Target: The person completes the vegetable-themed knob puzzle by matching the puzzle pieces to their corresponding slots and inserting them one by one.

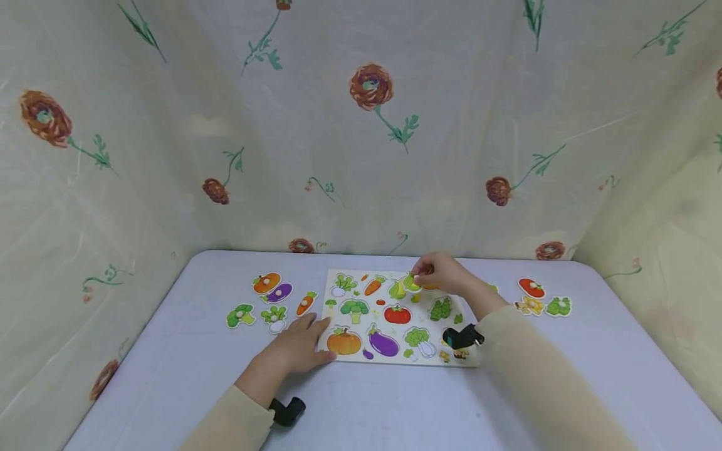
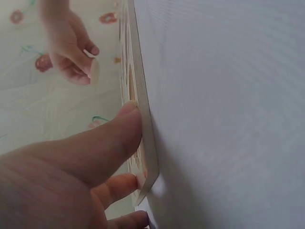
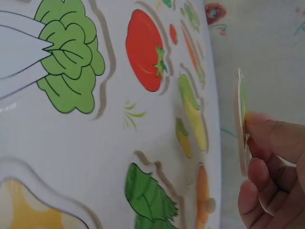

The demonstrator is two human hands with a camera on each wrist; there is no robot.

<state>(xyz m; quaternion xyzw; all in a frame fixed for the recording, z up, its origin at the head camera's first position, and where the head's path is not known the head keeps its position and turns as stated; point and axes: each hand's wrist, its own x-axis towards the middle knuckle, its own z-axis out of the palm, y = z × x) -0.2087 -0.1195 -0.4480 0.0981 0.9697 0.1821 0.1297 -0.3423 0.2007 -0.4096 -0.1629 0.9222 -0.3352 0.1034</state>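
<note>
1. Vegetable puzzle board (image 1: 420, 318) lies flat on the table (image 1: 366, 401), in the middle, loose pieces to either side.
2. Done, as judged: one. An orange piece (image 3: 202, 191) with a knob looks seated at the far edge; the right hand partly covers it in the head view, so the fit can't be confirmed.
3. In hand: the right hand (image 1: 445, 272) pinches a green-yellow piece (image 3: 239, 124) between thumb and fingers, fingertips together on it. It is tipped edge-on and raised off the board, beside the corn slot (image 1: 397, 291). Probably the corn; not placed yet.
4. Left hand (image 1: 299, 344): fingers spread at the near-left corner, thumb and fingertips touching the board, no piece held. Likely steadying.
5. Left over, left side: pumpkin piece (image 1: 261, 287), eggplant piece (image 1: 283, 291), carrot piece (image 1: 305, 304), broccoli piece (image 1: 239, 312), white-root piece (image 1: 274, 312). Pumpkin and eggplant lie touching or nearly so.
6. Left over, right side: tomato piece (image 1: 531, 289), yellow piece (image 1: 528, 305), leafy green piece (image 1: 559, 307), plus another green piece (image 1: 494, 288) mostly behind the right arm, type unclear.
7. Remaining slots show printed pictures and no knobs where visible; the near-right one is partly blocked by the wrist camera (image 1: 462, 337).
8. Overall: early stage, most pieces still out.
</note>
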